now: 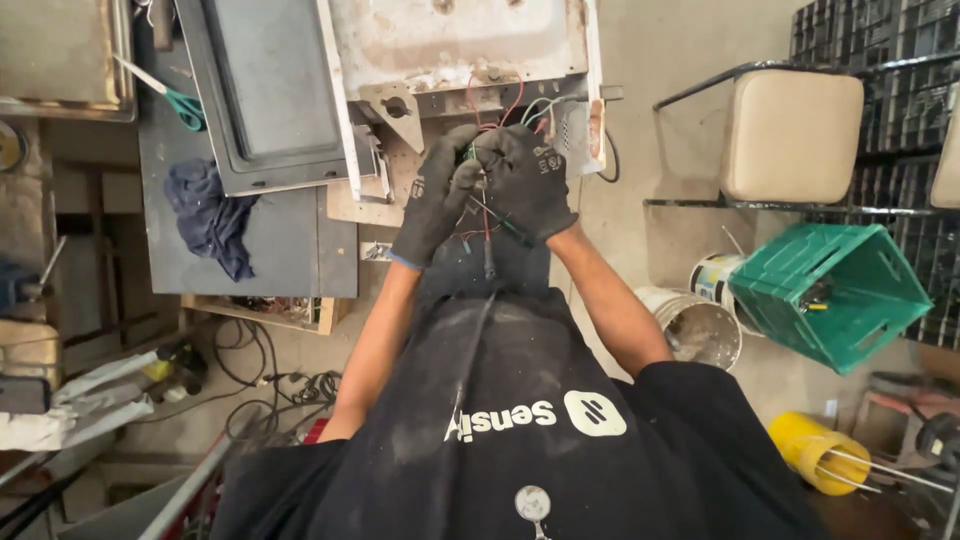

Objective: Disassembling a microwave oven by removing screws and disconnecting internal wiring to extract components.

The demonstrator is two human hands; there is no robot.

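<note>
Gloved hands working a wire bundle at an opened appliance.

Left hand (pixel 437 205) and right hand (pixel 528 180), grips pinched narrow on the coloured wires (pixel 487 215), hold them taut just near of the rusted metal casing (pixel 460 45) on the desk (pixel 290 245), keeping strands separated.

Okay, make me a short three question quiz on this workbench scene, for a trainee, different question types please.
1. True or false: both hands wear black gloves.
2. What do the hands hold together? A) coloured wires B) a blue rag C) a paint bucket
3. Fill in: the green-handled scissors lie to the ____ of the hands in the picture.

Key: 1 true. 2 A. 3 left.
</note>
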